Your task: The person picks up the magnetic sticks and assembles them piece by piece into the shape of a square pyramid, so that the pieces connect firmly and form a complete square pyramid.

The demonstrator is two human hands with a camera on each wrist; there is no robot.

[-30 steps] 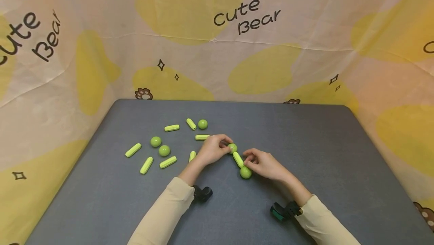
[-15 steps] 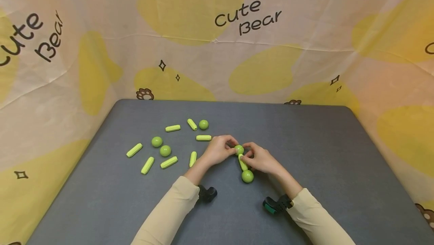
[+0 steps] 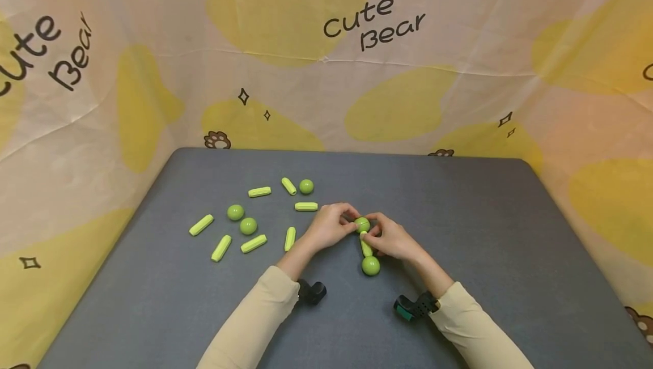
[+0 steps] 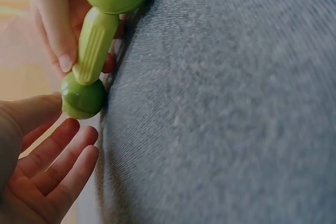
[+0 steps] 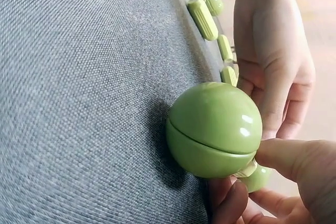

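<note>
A glossy green ball [image 4: 84, 98] is pinched between the thumb and fingers of my left hand [image 3: 331, 225]. Against this ball stands one end of a pale green ribbed rod [image 4: 94, 45], which my right hand [image 3: 394, 237] pinches from the right side. At the rod's near end sits a second green ball [image 5: 214, 129], with a seam line around it, so ball, rod and ball form one line. In the right wrist view the near ball hides most of the rod. Both hands work close over the grey table, fingertips almost meeting at the far ball.
To the left on the grey table [image 3: 153, 301] lie several loose pale green rods [image 3: 254, 244]. Among them are two green balls [image 3: 248, 225], and another ball [image 3: 306, 186] lies farther back. A patterned cloth [image 3: 285, 29] hangs behind the table and along its sides.
Over the last second both hands came together and the far ball shifted right. My right hand moved up the rod to its far end; the piece now points more straight ahead.
</note>
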